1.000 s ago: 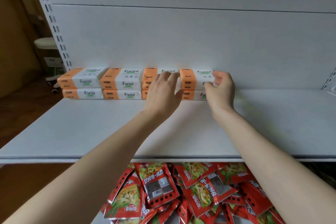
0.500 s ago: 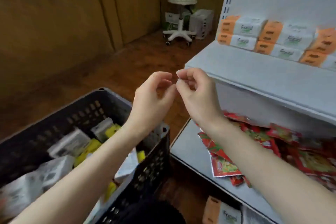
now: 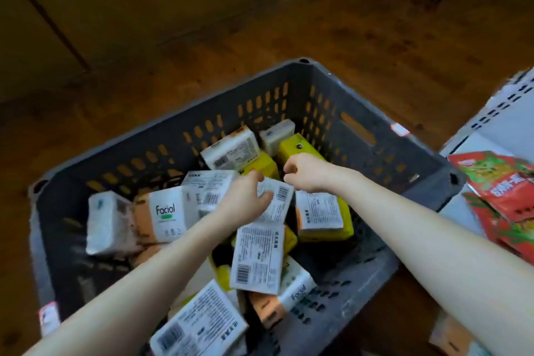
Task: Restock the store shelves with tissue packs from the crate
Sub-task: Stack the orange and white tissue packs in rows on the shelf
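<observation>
Both hands worked inside the dark grey slotted crate [image 3: 361,113], which filled the centre of the frame on a brown wooden floor [image 3: 375,32]. The left hand [image 3: 245,199] lay on a white tissue pack [image 3: 277,202] showing its barcode face, fingers curled over its upper edge; whether the grip had closed could not be confirmed. The right hand [image 3: 306,172], just right of the left, was curled into a loose fist above a yellow pack [image 3: 297,147]; whether it held anything could not be told.

The remaining stock lay jumbled: an orange-and-white "Facial" pack [image 3: 164,214] at centre left, further label-up packs toward the lower frame. Red snack bags [image 3: 502,185] lay on the shelf edge [image 3: 474,141] at the right.

Risks, as judged:
- The target pack overlapped a lower white pack [image 3: 257,257]; lifting by one edge could drag or tip neighbours.
- Soft wrapping could slip from a partial hold.
- Mixed yellow and orange packs invited picking the wrong variant.
</observation>
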Available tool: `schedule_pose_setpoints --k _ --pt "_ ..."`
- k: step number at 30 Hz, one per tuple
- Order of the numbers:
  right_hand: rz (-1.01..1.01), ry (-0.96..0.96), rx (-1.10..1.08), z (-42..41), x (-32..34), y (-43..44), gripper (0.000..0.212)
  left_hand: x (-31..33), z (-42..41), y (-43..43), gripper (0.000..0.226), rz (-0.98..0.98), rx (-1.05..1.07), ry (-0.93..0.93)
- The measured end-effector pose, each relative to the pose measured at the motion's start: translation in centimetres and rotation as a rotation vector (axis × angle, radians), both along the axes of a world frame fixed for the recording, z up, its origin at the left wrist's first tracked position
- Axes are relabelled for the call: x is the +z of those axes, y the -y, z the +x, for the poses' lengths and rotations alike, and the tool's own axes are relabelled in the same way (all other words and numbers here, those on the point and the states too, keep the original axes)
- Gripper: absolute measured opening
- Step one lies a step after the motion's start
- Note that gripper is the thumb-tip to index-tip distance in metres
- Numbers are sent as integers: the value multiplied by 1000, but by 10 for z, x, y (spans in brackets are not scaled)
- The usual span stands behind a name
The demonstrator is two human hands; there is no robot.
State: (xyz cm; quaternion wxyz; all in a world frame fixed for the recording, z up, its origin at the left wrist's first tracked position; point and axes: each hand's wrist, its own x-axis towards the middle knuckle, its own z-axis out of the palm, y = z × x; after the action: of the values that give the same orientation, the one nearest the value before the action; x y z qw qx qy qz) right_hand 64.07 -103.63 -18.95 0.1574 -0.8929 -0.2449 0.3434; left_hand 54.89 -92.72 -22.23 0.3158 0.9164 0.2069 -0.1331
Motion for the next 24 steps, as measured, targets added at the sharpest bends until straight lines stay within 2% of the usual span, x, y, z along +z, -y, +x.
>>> schedule_pose_setpoints --k 5,7,11,14,16,18,22,24 --pt "-165 -11 38 18 -32 -17 36 -35 19 1 37 138 -24 -186" --pt "-223 -34 97 22 -44 -24 35 -42 26 1 42 167 -42 -227" --pt "-305 -91 182 19 -64 -34 8 -50 36 -3 39 34 32 -273" --pt "-294 -150 105 21 -61 -28 32 -44 40 -5 37 -120 78 -324" --pt "-248 -206 6 24 -57 -20 34 -36 40 0 41 -270 123 -338" --pt "-189 -249 -125 25 -47 -13 30 -28 41 8 38 -312 131 -266" --pt "-88 -302 -354 29 -5 4 60 6 47 25 36 -242 146 85" --pt "53 -389 -483 32 22 16 64 30 50 34 35 -242 131 244"
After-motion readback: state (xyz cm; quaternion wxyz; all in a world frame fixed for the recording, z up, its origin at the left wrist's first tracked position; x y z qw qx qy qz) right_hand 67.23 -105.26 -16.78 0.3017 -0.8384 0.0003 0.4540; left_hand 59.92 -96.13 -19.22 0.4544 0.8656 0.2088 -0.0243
